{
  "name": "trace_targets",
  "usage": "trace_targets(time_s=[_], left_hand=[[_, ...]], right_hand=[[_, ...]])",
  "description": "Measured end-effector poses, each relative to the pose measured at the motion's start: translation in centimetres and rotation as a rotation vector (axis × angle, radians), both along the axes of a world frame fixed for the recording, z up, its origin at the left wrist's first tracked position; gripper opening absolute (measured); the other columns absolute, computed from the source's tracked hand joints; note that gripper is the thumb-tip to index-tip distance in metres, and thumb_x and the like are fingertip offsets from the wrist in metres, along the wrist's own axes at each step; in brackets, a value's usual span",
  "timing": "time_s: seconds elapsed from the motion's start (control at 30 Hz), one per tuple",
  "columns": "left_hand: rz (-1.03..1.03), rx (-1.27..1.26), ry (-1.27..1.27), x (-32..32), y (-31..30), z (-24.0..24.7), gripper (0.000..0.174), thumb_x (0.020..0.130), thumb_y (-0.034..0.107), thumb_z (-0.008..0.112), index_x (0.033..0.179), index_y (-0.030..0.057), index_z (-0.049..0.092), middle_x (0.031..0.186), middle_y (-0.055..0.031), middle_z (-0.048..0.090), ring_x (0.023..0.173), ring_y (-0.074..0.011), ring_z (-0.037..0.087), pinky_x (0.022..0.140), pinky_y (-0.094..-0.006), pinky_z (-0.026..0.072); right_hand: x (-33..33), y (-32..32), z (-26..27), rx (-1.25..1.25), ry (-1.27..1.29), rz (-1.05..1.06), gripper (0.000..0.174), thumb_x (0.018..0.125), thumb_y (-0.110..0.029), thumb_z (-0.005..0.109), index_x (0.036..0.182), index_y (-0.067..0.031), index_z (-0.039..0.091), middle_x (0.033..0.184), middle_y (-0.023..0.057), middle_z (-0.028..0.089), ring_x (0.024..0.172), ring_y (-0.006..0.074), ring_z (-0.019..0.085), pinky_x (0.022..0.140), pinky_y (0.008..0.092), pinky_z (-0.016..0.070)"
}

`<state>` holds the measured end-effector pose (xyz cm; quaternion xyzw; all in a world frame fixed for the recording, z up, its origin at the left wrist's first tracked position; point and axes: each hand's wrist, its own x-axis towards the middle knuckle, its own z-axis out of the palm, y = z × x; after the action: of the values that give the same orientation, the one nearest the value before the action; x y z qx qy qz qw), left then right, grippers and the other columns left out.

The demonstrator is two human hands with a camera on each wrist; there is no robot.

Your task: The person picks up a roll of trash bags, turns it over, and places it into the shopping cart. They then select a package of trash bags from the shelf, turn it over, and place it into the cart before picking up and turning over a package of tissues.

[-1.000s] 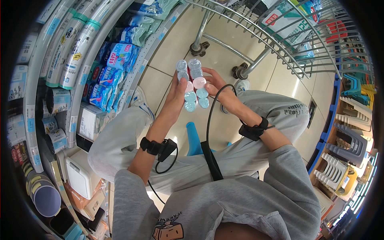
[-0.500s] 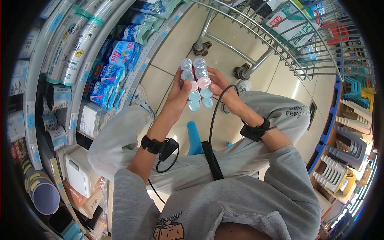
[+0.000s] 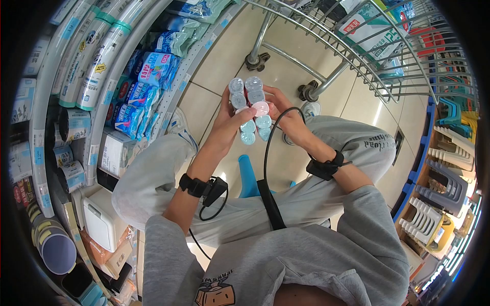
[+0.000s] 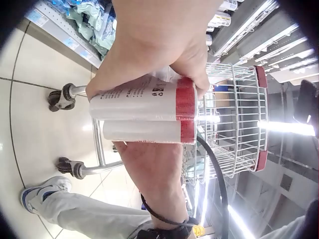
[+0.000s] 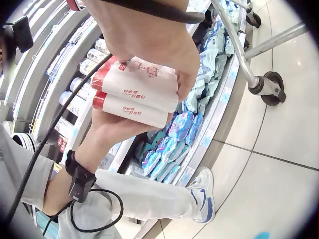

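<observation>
Two packs of small plastic-wrapped rolls are held side by side above the floor, between both hands. In the head view the left pack [image 3: 238,100] and right pack [image 3: 262,122] show silver, pink and teal round ends. Their sides appear as white wrappers [image 4: 142,102] with a red band. My left hand [image 3: 230,127] grips the left pack's outer side, its thumb laid across the roll ends near the pink one. My right hand [image 3: 290,122] holds the right pack's outer side, fingers curled round it. Some fingers are hidden behind the packs.
A wire shopping cart [image 3: 326,46] on wheels stands ahead, with packaged goods inside. Shelves on the left carry blue packs [image 3: 154,69] and long white tubes [image 3: 99,71]. Plastic stools [image 3: 444,183] line the right. A black cable [image 3: 268,148] hangs by the right hand.
Both hands and the packs shifted slightly right at first. Since then, my left thumb has moved inward over the roll ends, covering the left pink one.
</observation>
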<state>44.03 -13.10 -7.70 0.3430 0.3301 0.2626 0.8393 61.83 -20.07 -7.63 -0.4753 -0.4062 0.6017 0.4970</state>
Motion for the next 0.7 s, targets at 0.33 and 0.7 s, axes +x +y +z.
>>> trace_targets(time_s=[0.33,0.7], left_hand=[[-0.051,-0.067,-0.143,-1.0,-0.2,-0.9,0.085,0.075,0.024,0.072,0.143,0.0059,0.025,0.126,-0.0124,0.048,0.113,-0.0222,0.056,0.090,-0.0347,0.0510],[-0.158,-0.160,-0.337,-1.3,-1.5,0.7,0.104,0.071,0.041,0.073,0.151,0.0130,0.014,0.139,-0.0157,0.041,0.122,-0.0268,0.050,0.101,-0.0402,0.0448]], right_hand=[[0.2,0.2,0.3,0.011,-0.008,-0.073,0.070,0.089,-0.031,0.067,0.143,-0.0056,0.031,0.132,0.0145,0.046,0.119,0.0220,0.049,0.097,0.0350,0.0438],[0.8,-0.7,1.5,-0.298,0.330,0.096,0.076,0.081,-0.037,0.075,0.137,0.0007,0.041,0.125,0.0106,0.057,0.113,0.0197,0.056,0.100,0.0316,0.0423]])
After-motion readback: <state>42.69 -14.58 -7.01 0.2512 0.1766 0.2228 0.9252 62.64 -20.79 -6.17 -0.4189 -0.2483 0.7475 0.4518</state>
